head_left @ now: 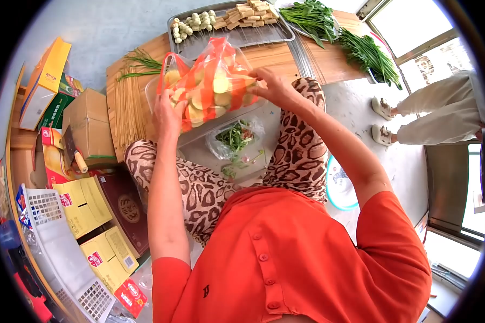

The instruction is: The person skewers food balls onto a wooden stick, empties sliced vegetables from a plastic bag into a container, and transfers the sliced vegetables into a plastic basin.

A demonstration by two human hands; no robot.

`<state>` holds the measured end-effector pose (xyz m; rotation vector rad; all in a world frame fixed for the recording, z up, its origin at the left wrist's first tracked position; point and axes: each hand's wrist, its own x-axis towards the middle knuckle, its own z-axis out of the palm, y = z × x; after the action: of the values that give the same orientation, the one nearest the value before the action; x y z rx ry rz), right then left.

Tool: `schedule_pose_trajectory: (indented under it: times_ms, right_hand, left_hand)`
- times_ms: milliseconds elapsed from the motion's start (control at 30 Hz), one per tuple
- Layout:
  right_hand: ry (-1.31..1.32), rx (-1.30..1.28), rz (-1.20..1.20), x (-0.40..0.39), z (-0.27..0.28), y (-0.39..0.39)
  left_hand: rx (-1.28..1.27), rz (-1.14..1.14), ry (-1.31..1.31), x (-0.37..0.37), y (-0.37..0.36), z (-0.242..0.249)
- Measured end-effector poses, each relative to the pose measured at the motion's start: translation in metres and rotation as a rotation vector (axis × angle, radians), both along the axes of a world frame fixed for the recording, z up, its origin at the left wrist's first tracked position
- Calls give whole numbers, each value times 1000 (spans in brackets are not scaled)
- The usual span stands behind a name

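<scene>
A red-striped clear plastic bag (pixel 215 89) full of pale yellow slices, which look like potato, rests at the table's near edge. My left hand (pixel 170 112) is closed on the bag's left side, with the fingers partly behind the film. On the right side, my right hand (pixel 277 89) grips the bag with bent fingers. Part of a clear tub (pixel 152 94) shows beneath the bag. Thin bamboo skewers (pixel 130 116) lie in a pile to the left of it. Green chives or similar stalks (pixel 143 63) lie just behind them.
At the back, a metal tray (pixel 248 36) bears skewered white balls and brown rolls. Leafy greens (pixel 310 19) and long green stalks (pixel 372 56) are at right. Cardboard boxes (pixel 89 121) and a knife (pixel 75 153) stand left. Scraps in a bag (pixel 234 137) lie below. Another person's legs (pixel 436 113) are right.
</scene>
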<state>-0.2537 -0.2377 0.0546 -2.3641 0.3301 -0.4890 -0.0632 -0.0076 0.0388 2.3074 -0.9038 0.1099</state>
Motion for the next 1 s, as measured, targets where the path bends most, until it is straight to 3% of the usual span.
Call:
schedule_pose_trajectory:
  times_ms: [167, 333, 633, 667, 767, 833, 900, 967, 1000]
  right_hand:
    - [43, -65, -55, 5, -13, 16]
    - [-58, 194, -60, 15, -22, 24]
    - [-284, 175, -28, 24, 31, 26]
    - [-308, 287, -39, 31, 40, 27]
    - [-339, 454, -57, 57, 37, 18]
    - [-254, 516, -162, 71, 22, 9]
    - [-235, 438, -162, 78, -18, -8]
    - [-5, 387, -303, 74, -33, -17]
    - [-32, 457, -309, 70, -41, -18]
  left_hand:
    - [-64, -46, -19, -1, 1, -2]
    - [-215, -147, -34, -5, 11, -5]
    - [-530, -7, 33, -16, 28, 38]
    - [-572, 8, 49, -14, 25, 47]
    - [-549, 25, -37, 3, 13, 56]
    - [-496, 27, 49, 25, 5, 34]
    - [-200, -77, -3, 45, -2, 8]
    - [-150, -119, 68, 62, -2, -20]
    - [-175, -104, 82, 61, 0, -25]
